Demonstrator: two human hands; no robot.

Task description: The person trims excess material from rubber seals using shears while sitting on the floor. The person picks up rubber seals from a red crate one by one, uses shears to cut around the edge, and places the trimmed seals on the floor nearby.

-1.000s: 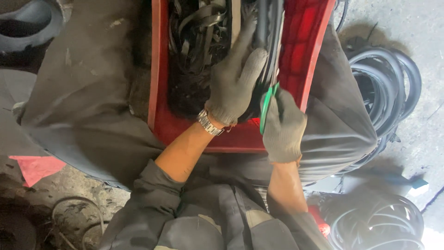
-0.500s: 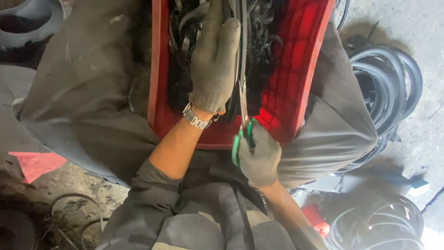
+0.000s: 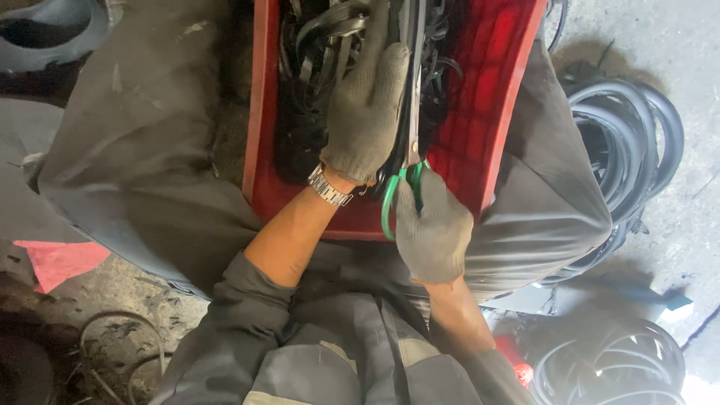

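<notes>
Cutting rubber over a red plastic crate (image 3: 510, 112) balanced on our lap, we work with both hands gloved in grey knit. Our left hand (image 3: 367, 112) lies flat, fingers pressed together, holding down a long black rubber strip (image 3: 397, 45) that runs up the middle of the crate. Our right hand (image 3: 433, 229) is closed around the green handles of a pair of scissors (image 3: 409, 142), whose blades point away from us along that strip, beside the left hand's edge.

A tangled heap of cut black strips (image 3: 315, 82) already fills the left half of the crate, so we judge a fair share of the cutting done; the right half shows bare red mesh. Loops of uncut black rubber tubing (image 3: 622, 150) wait on the concrete floor at our right, with more coils (image 3: 607, 367) lower down, suggesting plenty is left.

No packages, labels or signs show. A flat red scrap (image 3: 60, 259) lies on the ground at our left.
</notes>
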